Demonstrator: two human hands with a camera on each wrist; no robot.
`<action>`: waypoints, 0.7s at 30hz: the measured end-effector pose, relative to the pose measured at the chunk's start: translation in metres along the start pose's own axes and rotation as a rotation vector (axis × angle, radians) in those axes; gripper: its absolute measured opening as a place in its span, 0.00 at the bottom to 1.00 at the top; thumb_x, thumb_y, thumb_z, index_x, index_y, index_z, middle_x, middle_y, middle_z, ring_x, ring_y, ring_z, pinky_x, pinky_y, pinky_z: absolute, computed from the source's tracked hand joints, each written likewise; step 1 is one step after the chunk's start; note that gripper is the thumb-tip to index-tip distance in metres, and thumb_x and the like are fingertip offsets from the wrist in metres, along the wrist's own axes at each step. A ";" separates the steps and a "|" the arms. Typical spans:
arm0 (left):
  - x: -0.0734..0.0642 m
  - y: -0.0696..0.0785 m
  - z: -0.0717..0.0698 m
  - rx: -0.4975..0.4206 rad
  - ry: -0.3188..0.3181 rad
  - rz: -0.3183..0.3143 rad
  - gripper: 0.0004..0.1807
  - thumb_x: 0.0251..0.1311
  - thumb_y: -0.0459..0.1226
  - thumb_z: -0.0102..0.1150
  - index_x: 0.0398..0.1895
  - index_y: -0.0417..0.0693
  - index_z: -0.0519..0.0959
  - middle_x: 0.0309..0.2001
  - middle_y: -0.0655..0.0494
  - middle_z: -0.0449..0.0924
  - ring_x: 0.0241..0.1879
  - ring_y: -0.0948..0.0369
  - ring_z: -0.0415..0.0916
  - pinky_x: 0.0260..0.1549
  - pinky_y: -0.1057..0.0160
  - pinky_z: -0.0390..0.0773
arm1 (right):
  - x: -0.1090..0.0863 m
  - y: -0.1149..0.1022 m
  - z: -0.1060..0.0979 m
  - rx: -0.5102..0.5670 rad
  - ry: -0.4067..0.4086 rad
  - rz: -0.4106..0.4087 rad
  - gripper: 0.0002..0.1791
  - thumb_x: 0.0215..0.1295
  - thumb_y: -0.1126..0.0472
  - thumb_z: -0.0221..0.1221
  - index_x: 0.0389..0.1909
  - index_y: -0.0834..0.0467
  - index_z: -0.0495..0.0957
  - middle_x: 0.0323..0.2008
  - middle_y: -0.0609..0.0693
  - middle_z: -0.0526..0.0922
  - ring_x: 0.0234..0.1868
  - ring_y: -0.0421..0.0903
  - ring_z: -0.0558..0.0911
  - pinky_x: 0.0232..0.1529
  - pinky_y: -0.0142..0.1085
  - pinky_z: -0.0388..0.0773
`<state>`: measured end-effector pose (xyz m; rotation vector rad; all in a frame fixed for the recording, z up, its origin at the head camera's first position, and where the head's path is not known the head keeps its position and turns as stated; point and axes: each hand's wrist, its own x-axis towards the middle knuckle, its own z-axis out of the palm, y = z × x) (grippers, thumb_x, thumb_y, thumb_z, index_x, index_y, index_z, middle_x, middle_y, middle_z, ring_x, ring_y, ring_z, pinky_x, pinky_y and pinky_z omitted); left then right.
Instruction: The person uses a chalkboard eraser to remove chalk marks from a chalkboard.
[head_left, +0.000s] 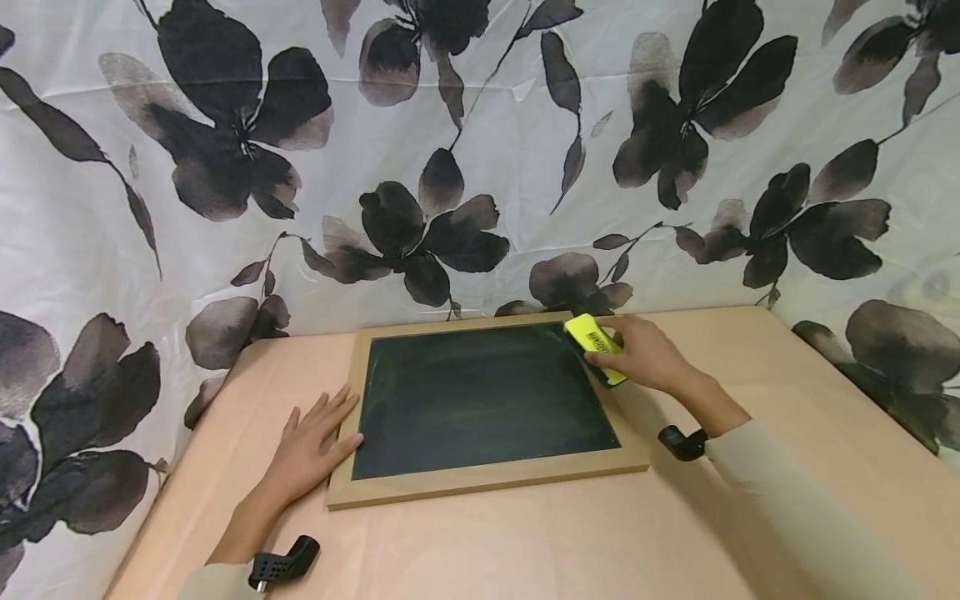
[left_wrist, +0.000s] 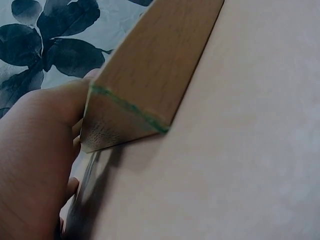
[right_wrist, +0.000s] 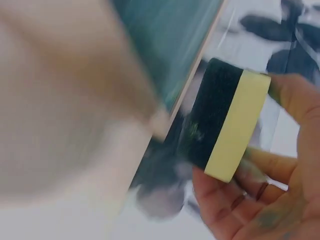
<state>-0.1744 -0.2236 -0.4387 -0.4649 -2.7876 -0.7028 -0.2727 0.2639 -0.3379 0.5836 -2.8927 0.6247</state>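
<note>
A chalkboard (head_left: 480, 400) in a wooden frame (head_left: 487, 481) lies on the table, its dark surface faintly smeared. My left hand (head_left: 307, 450) rests at the frame's left side, fingers spread, fingertips and thumb touching the edge. Over the board's far right corner, my right hand (head_left: 648, 354) grips a yellow chalkboard eraser (head_left: 592, 337) between thumb and fingers. The right wrist view shows the eraser's black felt side (right_wrist: 212, 110) facing the board, and coloured smudges on the palm. In the left wrist view, a green line crosses the frame corner (left_wrist: 150, 65); part of the hand is hidden behind it.
The table (head_left: 555, 542) has a pale peach covering. Behind it hangs a white cloth (head_left: 525, 158) with dark flowers, close to the board's far edge. Black wrist devices (head_left: 285, 562) sit on both wrists, below light sleeves.
</note>
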 end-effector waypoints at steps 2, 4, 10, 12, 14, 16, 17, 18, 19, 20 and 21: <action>-0.001 -0.001 0.000 -0.003 -0.004 -0.002 0.37 0.62 0.53 0.57 0.71 0.48 0.64 0.72 0.46 0.55 0.70 0.39 0.48 0.61 0.31 0.37 | -0.004 0.016 -0.005 -0.007 0.001 0.071 0.38 0.58 0.50 0.66 0.61 0.72 0.68 0.33 0.59 0.78 0.28 0.50 0.74 0.21 0.37 0.69; -0.002 -0.001 0.000 -0.006 -0.007 -0.004 0.37 0.62 0.53 0.57 0.71 0.48 0.63 0.72 0.46 0.54 0.70 0.39 0.48 0.61 0.31 0.37 | -0.008 0.029 -0.006 -0.017 -0.015 0.132 0.38 0.59 0.49 0.64 0.60 0.74 0.68 0.34 0.61 0.79 0.27 0.50 0.74 0.21 0.37 0.68; -0.003 -0.001 -0.001 -0.004 -0.003 -0.001 0.36 0.62 0.52 0.57 0.71 0.47 0.63 0.72 0.46 0.55 0.70 0.39 0.48 0.61 0.31 0.37 | -0.017 0.054 0.004 -0.041 -0.084 0.260 0.43 0.59 0.44 0.62 0.60 0.78 0.66 0.45 0.71 0.79 0.32 0.54 0.77 0.24 0.40 0.73; -0.003 -0.001 -0.002 -0.003 -0.003 -0.001 0.37 0.62 0.52 0.57 0.71 0.47 0.63 0.72 0.46 0.55 0.70 0.39 0.48 0.61 0.31 0.37 | -0.018 0.058 0.007 -0.050 -0.092 0.280 0.44 0.59 0.43 0.61 0.60 0.77 0.66 0.48 0.72 0.77 0.36 0.58 0.78 0.26 0.45 0.75; -0.003 -0.001 -0.002 -0.002 -0.004 -0.002 0.37 0.62 0.52 0.57 0.71 0.47 0.64 0.72 0.46 0.55 0.70 0.39 0.48 0.61 0.31 0.37 | -0.019 0.059 0.010 -0.056 -0.098 0.295 0.44 0.59 0.43 0.61 0.60 0.77 0.65 0.50 0.73 0.75 0.38 0.60 0.78 0.28 0.47 0.75; -0.003 -0.001 -0.002 -0.007 -0.006 -0.006 0.37 0.62 0.52 0.57 0.71 0.47 0.64 0.72 0.46 0.55 0.70 0.39 0.48 0.62 0.31 0.37 | -0.019 0.059 0.012 -0.061 -0.110 0.303 0.44 0.59 0.42 0.61 0.60 0.77 0.65 0.50 0.73 0.75 0.40 0.62 0.78 0.28 0.49 0.74; -0.003 -0.001 -0.002 -0.008 -0.007 -0.006 0.37 0.62 0.52 0.57 0.71 0.48 0.64 0.72 0.46 0.55 0.70 0.39 0.48 0.62 0.31 0.37 | -0.019 0.058 0.013 -0.062 -0.116 0.306 0.44 0.59 0.43 0.61 0.60 0.77 0.65 0.50 0.73 0.75 0.39 0.61 0.77 0.28 0.48 0.74; -0.003 -0.001 -0.002 -0.008 -0.007 -0.006 0.37 0.62 0.52 0.57 0.71 0.48 0.64 0.72 0.46 0.55 0.70 0.39 0.48 0.62 0.31 0.37 | -0.019 0.058 0.013 -0.064 -0.122 0.309 0.44 0.59 0.43 0.61 0.60 0.77 0.65 0.50 0.73 0.75 0.38 0.60 0.77 0.28 0.47 0.73; -0.004 -0.001 -0.001 -0.010 -0.007 -0.007 0.37 0.62 0.52 0.57 0.71 0.48 0.64 0.72 0.46 0.55 0.70 0.39 0.48 0.62 0.31 0.37 | -0.019 0.057 0.014 -0.065 -0.128 0.312 0.44 0.59 0.43 0.61 0.60 0.77 0.65 0.49 0.72 0.75 0.37 0.59 0.77 0.28 0.46 0.73; -0.004 -0.001 -0.001 -0.011 -0.005 -0.007 0.36 0.62 0.52 0.57 0.71 0.48 0.64 0.72 0.46 0.55 0.70 0.39 0.48 0.62 0.31 0.37 | -0.019 0.056 0.014 -0.068 -0.133 0.311 0.44 0.59 0.42 0.61 0.60 0.78 0.65 0.49 0.73 0.75 0.37 0.59 0.77 0.28 0.47 0.73; -0.004 -0.001 -0.001 -0.012 -0.003 -0.006 0.36 0.62 0.52 0.57 0.71 0.48 0.64 0.72 0.46 0.55 0.70 0.39 0.48 0.62 0.31 0.37 | -0.019 0.056 0.015 -0.071 -0.138 0.309 0.45 0.59 0.42 0.61 0.60 0.78 0.64 0.50 0.73 0.75 0.37 0.59 0.76 0.29 0.47 0.74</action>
